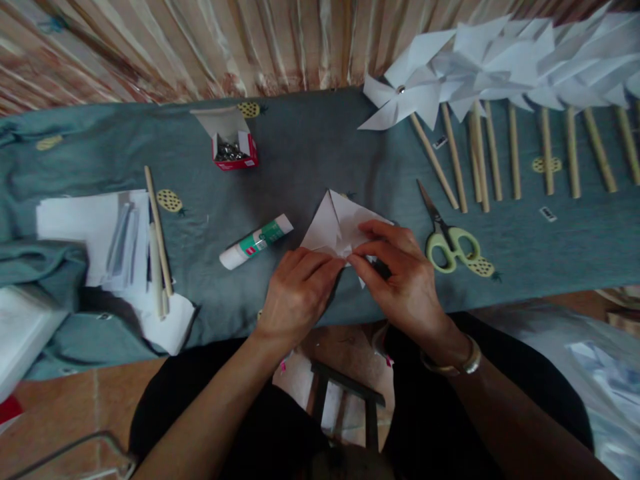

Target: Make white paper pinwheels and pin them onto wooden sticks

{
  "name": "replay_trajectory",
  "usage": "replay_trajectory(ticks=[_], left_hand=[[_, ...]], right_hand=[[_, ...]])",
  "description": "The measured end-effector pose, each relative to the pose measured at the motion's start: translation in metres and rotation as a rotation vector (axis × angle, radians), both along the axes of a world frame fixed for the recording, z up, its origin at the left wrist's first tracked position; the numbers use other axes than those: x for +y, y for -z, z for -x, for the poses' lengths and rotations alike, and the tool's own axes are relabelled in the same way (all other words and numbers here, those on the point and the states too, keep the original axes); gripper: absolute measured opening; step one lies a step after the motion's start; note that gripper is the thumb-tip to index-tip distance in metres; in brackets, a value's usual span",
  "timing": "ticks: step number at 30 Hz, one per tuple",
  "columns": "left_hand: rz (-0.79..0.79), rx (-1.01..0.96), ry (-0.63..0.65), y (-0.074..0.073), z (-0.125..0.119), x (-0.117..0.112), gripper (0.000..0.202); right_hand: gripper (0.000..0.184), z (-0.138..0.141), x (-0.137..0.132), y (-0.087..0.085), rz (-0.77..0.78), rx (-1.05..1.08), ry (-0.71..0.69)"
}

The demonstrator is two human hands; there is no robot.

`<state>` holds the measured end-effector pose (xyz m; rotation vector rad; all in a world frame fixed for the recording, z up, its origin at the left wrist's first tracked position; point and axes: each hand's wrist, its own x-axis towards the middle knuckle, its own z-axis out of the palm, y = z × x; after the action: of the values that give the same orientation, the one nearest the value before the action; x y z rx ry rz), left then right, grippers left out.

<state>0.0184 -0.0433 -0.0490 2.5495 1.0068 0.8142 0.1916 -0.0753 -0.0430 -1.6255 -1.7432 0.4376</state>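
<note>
Both my hands are on a white paper pinwheel [330, 223], partly folded, near the table's front edge. My left hand [300, 290] presses its closed fingers on the lower left of the paper. Thumb and index finger of my right hand [400, 273] pinch the paper close to its middle. My fingers cover part of the folds. Left of the paper lies a glue stick [257, 241] with a green label. Scissors [445, 237] with light green handles rest to the right of my right hand.
Several finished pinwheels [480, 67] on wooden sticks lie overlapping at the back right. A small red box [235, 150] of metal fasteners stands open behind the glue stick. At the left are paper sheets [80, 227] and wooden sticks [159, 233]. A green cloth [310, 153] covers the table.
</note>
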Motion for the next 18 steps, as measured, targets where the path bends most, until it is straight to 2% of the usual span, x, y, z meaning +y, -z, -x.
replay_trajectory(ticks=[8,18], left_hand=[[0.052,-0.024,-0.029,-0.0030,-0.0018,0.0015,0.015],[0.089,0.009,-0.044,-0.0042,-0.0016,0.0014,0.017]], right_hand=[[0.009,-0.0019,-0.0043,0.0010,-0.058,-0.030,-0.009],[0.039,-0.0016,-0.0071,0.0011,-0.037,-0.140,-0.124]])
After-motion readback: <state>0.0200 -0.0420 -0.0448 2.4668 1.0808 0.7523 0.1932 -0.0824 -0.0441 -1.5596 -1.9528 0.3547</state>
